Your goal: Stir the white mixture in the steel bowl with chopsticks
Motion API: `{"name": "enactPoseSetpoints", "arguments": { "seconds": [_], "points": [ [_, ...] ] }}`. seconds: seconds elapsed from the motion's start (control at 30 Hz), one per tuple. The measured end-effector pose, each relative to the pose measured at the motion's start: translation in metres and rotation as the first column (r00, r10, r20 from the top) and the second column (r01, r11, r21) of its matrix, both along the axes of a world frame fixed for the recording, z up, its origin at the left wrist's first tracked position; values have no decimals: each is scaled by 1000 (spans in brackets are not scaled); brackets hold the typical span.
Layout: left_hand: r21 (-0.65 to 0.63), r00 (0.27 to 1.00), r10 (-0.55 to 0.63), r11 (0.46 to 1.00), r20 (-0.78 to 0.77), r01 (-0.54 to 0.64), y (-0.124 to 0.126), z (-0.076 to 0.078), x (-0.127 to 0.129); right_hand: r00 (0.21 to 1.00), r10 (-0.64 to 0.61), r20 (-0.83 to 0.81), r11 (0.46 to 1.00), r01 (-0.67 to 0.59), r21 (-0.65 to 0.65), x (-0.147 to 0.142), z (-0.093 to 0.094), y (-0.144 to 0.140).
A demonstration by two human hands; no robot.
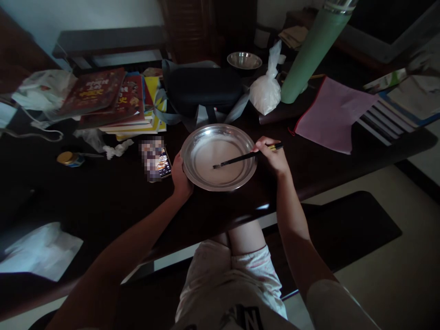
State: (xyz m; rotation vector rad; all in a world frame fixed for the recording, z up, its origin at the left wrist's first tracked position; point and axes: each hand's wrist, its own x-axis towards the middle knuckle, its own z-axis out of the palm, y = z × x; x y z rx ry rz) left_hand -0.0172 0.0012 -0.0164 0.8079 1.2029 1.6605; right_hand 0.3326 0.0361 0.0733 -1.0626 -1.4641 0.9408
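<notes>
A wide stainless steel bowl (220, 187) sits on the dark table in front of me, with a smooth whitish mixture (215, 153) in it. My left hand (181, 176) grips the bowl's left rim, fingers partly hidden beneath and behind it. In my right hand (273, 156) are black chopsticks (240, 158) with gold bands near the top end. They slant down to the left across the bowl, their tips at the mixture and smeared with something pale. The right hand is at the bowl's right rim.
Left of the bowl lies a lit phone (161, 160), with a small jar (70, 159) farther left. Behind stand stacked books (113, 98), a black bag (206, 89), a tied bag of white powder (266, 94), another metal bowl (244, 60), a green flask (314, 52) and a pink pouch (335, 114).
</notes>
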Motion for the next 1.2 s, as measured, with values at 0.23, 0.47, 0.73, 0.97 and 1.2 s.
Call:
{"name": "enactPoseSetpoints", "arguments": {
  "seconds": [0.23,0.47,0.73,0.97,1.2],
  "points": [
    [-14,999,43,999,21,-42,-1,6,7,994,-94,-57,996,94,-7,-1,2,-1],
    [-20,998,63,998,-3,-63,0,3,7,996,-82,-29,997,82,-7,-4,4,-1],
    [-32,999,35,999,-6,-35,-2,9,6,999,-38,-7,999,38,4,-3,4,-1],
    [-36,999,41,998,-23,-42,-2,8,3,999,-20,-34,1000,20,-7,-2,2,-2],
    [-28,997,70,997,12,-70,-2,8,4,995,-81,-64,997,81,-3,0,0,-1]
  ]
}}
